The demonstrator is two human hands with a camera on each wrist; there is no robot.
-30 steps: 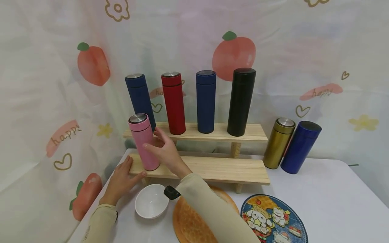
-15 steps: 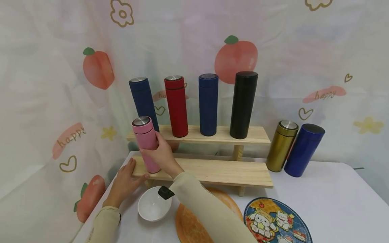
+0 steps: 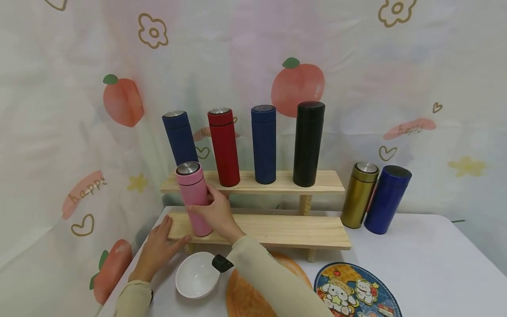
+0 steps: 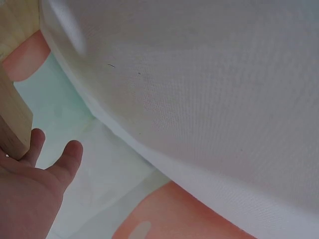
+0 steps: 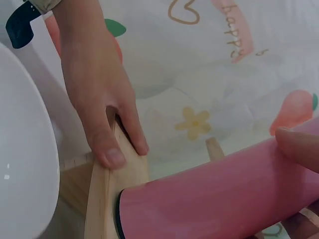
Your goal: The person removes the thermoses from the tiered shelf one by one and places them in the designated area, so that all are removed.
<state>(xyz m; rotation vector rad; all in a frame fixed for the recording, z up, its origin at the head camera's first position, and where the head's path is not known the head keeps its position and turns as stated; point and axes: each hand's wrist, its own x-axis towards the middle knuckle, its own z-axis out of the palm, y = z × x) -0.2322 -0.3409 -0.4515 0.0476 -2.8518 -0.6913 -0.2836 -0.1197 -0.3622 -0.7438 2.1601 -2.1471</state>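
Your right hand (image 3: pixel 217 213) is clamped round the pink bottle (image 3: pixel 194 193), thumb on the near side, fingers behind. Bottle is upright on the left end of the lower shelf (image 3: pixel 277 226), steel-topped lid up; right wrist view has its dark-rimmed base at the board. Your left hand (image 3: pixel 158 248) grips that same shelf end, thumb at the front edge, index finger at the back; left wrist view shows two more fingers spread apart past the wood.

Upper shelf (image 3: pixel 328 180), left to right: matte blue bottle (image 3: pixel 180 136) partly behind the pink one, red bottle (image 3: pixel 224 149), second blue bottle (image 3: pixel 263 145), black bottle (image 3: pixel 309 145). On the desk (image 3: pixel 435 259) to your right, gold bottle (image 3: pixel 358 196) just beside glossy blue bottle (image 3: pixel 387 200). In front of the shelves: white bowl (image 3: pixel 198 275), orange-brown round mat (image 3: pixel 241 295) partly under your right sleeve (image 3: pixel 273 281), cartoon mat (image 3: pixel 356 286) with white animals.

Readable text: "happy" on the backdrop (image 3: pixel 237 44), in brown script over pink strokes, left and right of you; a middle one is cut off behind the red bottle, only "ha" legible. Right wrist view catches "happy" too, running sideways. Peaches, hearts and flowers printed around it.
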